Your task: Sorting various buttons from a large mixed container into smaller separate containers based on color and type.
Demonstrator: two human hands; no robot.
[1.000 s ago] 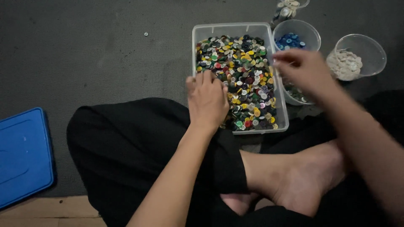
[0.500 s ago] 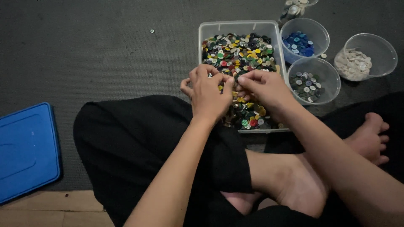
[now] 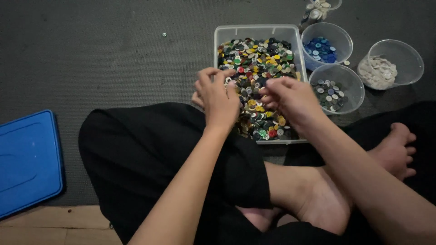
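A clear rectangular tub [image 3: 254, 29] full of mixed coloured buttons [image 3: 256, 56] sits on the dark mat in front of my crossed legs. Both hands are over its near half. My left hand [image 3: 219, 99] is curled at the tub's left side, and its fingertips pinch a few pale buttons. My right hand [image 3: 291, 100] hovers beside it with the fingertips drawn together low over the buttons. Whether they hold one is hidden.
Right of the tub stand clear cups: one with blue buttons [image 3: 328, 44], one with grey and mixed buttons [image 3: 339, 87], one with white buttons [image 3: 385, 68], and another at the top edge [image 3: 319, 6]. A blue lid [image 3: 27, 159] lies at the left. A loose button [image 3: 164, 34] lies on the mat.
My right hand has come back from the cups on the right to the tub and now works next to my left hand. The view has shifted slightly.
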